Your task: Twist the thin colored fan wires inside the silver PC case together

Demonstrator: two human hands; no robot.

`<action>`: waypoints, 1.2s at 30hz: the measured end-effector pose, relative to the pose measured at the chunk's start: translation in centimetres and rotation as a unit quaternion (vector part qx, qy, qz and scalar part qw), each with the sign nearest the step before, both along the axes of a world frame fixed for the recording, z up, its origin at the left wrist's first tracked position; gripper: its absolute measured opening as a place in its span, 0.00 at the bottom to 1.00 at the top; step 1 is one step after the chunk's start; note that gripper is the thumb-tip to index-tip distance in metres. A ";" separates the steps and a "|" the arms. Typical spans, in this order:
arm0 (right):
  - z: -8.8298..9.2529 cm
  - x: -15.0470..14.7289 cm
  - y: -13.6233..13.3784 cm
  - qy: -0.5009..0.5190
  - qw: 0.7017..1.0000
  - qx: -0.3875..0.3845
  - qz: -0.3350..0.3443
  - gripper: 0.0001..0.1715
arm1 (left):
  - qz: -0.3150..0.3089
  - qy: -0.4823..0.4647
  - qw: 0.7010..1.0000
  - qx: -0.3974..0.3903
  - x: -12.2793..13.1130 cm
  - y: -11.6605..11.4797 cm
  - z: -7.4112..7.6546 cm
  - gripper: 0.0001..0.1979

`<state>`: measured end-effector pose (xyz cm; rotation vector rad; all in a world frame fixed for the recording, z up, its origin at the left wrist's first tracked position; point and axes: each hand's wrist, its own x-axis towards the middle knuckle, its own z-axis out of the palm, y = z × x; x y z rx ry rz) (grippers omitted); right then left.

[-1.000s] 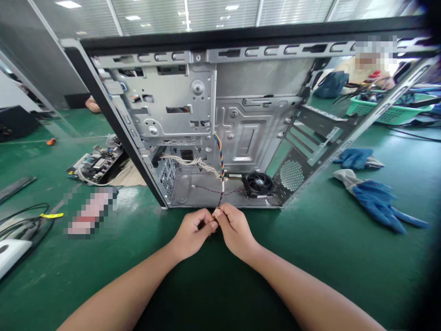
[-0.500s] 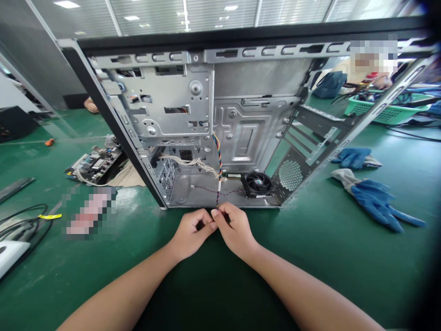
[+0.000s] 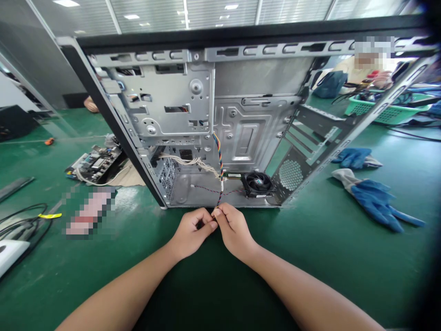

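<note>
An open computer case (image 3: 262, 161) stands on the green table in front of me. A twisted multicoloured cable (image 3: 220, 158) hangs from under its drive bay and runs down past the front lower edge to my fingers. My left hand (image 3: 193, 232) and my right hand (image 3: 236, 229) meet there, both pinching the dark end of this cable; the very tip is hidden by the fingers. On the case floor sit a black cooling fan (image 3: 257, 182) with a thin twisted lead and a green memory module (image 3: 233, 175). A bundle of white wires (image 3: 193, 162) crosses from the left.
Left of the case lies a circuit board (image 3: 98, 161), with black cables (image 3: 31, 220) and a blurred-out pinkish object nearer. Blue work gloves (image 3: 375, 197) lie to the right. Behind them are a green basket (image 3: 389, 115) with cables and another person.
The lower part of the cable has shifted slightly to the right above my fingers. My hands have barely moved and keep their pinch.
</note>
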<state>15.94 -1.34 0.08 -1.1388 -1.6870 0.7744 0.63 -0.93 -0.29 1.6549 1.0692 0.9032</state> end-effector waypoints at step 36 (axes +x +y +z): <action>0.2 0.0 0.0 -0.009 1.000 -0.004 -0.014 0.16 | -0.038 -0.048 0.997 -0.039 0.1 -0.1 0.2 0.14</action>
